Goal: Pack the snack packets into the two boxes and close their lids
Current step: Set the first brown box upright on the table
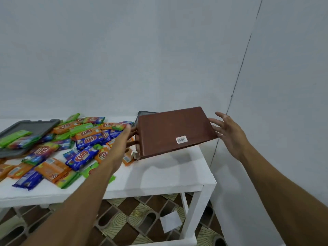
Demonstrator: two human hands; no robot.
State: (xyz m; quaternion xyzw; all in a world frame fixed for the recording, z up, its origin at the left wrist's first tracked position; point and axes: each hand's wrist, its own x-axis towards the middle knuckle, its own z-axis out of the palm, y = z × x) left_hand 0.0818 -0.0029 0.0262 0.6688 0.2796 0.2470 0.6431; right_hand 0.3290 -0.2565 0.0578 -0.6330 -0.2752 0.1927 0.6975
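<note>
brown box (pixel 170 128) is up off the table (pixel 168 176) here, tipped steeply so its flat underside faces us, white barcode sticker (pixel 181 139) showing toward its five o'clock corner. only the low corner at seven o'clock comes down close to the table top, at the right end of the table.

left hand (pixel 126 137) is in at nine o'clock of the box, fingers (pixel 132 129) curled onto that end wall and holding it up. right hand (pixel 230 134) is at three o'clock, wide open, fingers spread, holding nothing, its fingertips right at the box's right edge; touching or a hair off, can't tell.

peeking out behind the box at eleven o'clock, the corner of a dark grey lid (pixel 144 113).

out to nine o'clock, the snack packets (pixel 83 139) lie in a loose heap across the table: orange, blue and green wrappers, overlapping every which way, the nearest ones just beside the left hand. further out at the far left edge, a second grey lid (pixel 35 124) lies flat with a few green and blue packets on top of it.

below at six o'clock, between the white table legs, a patterned brown tiled floor (pixel 124 226) with a white slip of paper (pixel 171 221) lying on it. pale wall (pixel 159 50) behind everything.
</note>
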